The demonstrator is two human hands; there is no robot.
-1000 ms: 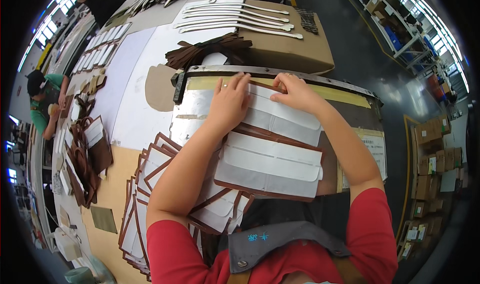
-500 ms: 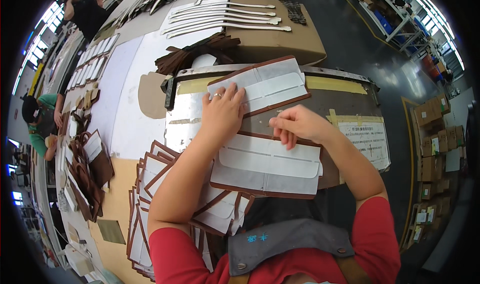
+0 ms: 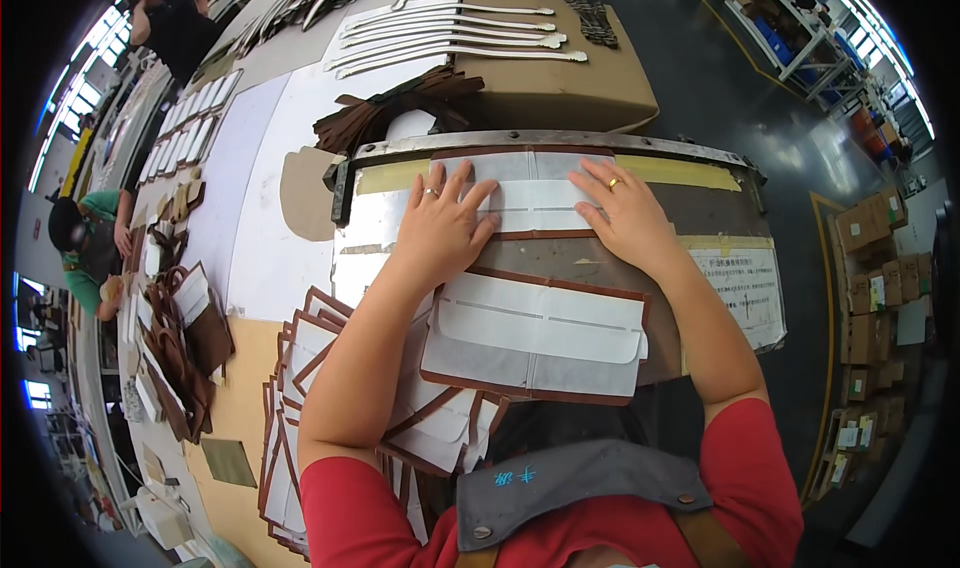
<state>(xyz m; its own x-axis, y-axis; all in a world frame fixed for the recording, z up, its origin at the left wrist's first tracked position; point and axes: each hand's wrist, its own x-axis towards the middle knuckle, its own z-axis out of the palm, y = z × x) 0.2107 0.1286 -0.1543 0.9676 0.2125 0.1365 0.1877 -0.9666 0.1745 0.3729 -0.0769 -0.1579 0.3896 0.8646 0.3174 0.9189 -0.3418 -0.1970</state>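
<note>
Evidently, plate (image 3: 700, 203): uneven pressure could skew the upper panel (image 3: 535, 191); rigid, partly shiny metal.
Lower panel (image 3: 535, 336): nearer the body than left hand (image 3: 440, 223) and right hand (image 3: 627, 220); pale, brown-edged.
Upper panel: under both hands' fingers; oblong, matt.
Left hand: open, spread.
Right hand: open, flattish.

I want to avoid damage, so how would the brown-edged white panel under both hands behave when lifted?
The panel is probably light, since it looks thin. It may flex, perhaps first along its visible middle crease. Lying flat, it seems unlikely to roll or tip.
</note>
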